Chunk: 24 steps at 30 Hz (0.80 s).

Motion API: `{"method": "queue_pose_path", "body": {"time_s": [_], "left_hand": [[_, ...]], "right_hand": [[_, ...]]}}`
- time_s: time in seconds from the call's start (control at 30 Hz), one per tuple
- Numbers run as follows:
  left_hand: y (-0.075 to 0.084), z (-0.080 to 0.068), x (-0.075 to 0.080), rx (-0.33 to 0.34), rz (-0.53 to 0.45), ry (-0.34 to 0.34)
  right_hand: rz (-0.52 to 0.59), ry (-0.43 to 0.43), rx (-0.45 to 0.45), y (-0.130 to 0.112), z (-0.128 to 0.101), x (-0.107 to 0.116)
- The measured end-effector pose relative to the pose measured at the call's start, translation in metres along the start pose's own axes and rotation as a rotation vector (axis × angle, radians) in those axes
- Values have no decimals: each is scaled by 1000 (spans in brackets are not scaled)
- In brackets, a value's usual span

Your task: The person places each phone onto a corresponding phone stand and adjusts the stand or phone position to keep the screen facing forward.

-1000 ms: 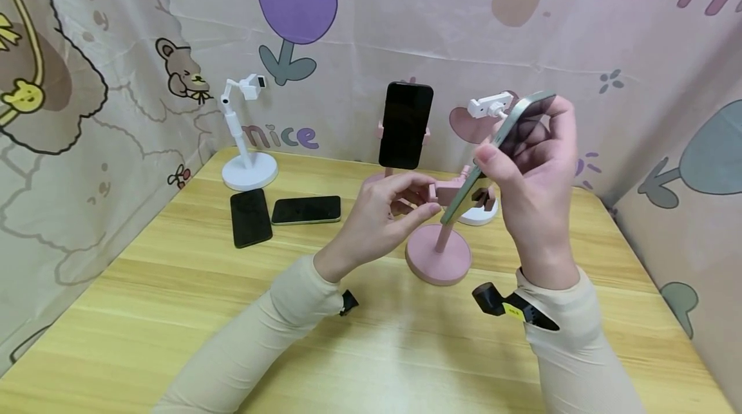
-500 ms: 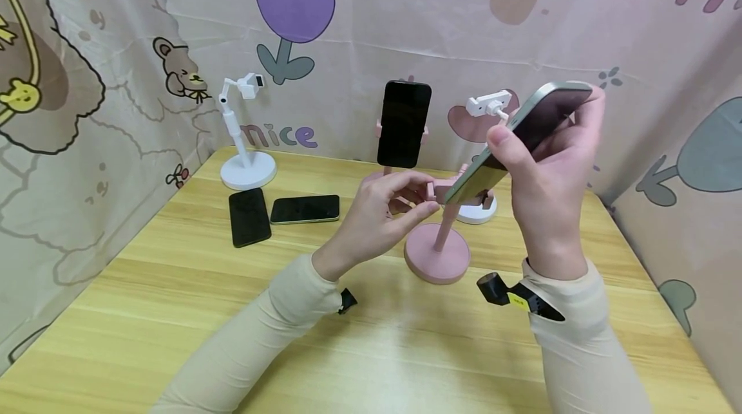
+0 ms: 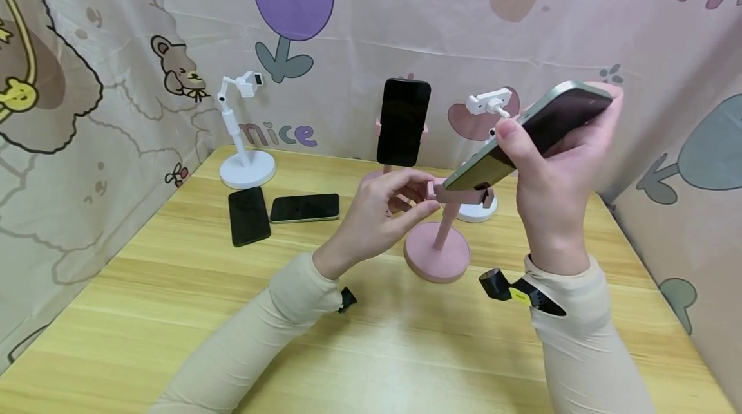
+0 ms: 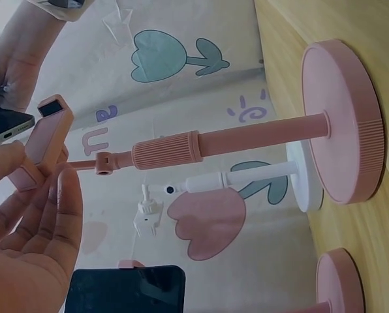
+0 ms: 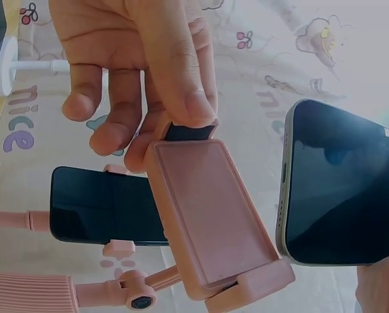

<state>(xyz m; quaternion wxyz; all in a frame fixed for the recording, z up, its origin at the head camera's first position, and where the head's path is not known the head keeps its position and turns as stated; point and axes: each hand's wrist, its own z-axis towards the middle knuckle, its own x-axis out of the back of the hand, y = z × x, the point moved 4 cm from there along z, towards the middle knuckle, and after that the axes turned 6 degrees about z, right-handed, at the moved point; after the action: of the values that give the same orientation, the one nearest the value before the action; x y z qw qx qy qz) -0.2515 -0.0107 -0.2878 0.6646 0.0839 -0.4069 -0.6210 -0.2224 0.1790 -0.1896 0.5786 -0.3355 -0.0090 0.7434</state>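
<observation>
Centrally in the head view, left hand point(image 3: 382, 208) pinches the clamp point(image 3: 449, 193) of the pink stand point(image 3: 437, 250). Right hand point(image 3: 551, 169), upper right, grips a phone point(image 3: 530, 134) tilted, lower end just above the clamp.

Light wooden table point(image 3: 174, 311) with a bunch of phone gear on it

Two phones point(image 3: 249, 216) point(image 3: 304, 207) lie flat side by side near the back left; white stand point(image 3: 248, 169) behind them, pink stand point(image 3: 437, 252) mid-table, another white base point(image 3: 476, 210) just behind it.

open tabletop point(image 3: 174, 311) near the sleeves, pink stand point(image 3: 437, 250), white stand point(image 3: 478, 208) and mounted phone point(image 3: 403, 122) crowding behind
</observation>
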Motion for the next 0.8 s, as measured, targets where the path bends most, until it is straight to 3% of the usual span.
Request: {"method": "queue_pose_path", "body": {"time_s": [0.57, 0.8], "left_hand": [[-1, 4, -8, -15, -77, 38], [0, 4, -9, -28, -73, 30]], "right_hand": [[-76, -11, 117, 4, -7, -4], [-231, 6, 150, 10, -13, -6]]}}
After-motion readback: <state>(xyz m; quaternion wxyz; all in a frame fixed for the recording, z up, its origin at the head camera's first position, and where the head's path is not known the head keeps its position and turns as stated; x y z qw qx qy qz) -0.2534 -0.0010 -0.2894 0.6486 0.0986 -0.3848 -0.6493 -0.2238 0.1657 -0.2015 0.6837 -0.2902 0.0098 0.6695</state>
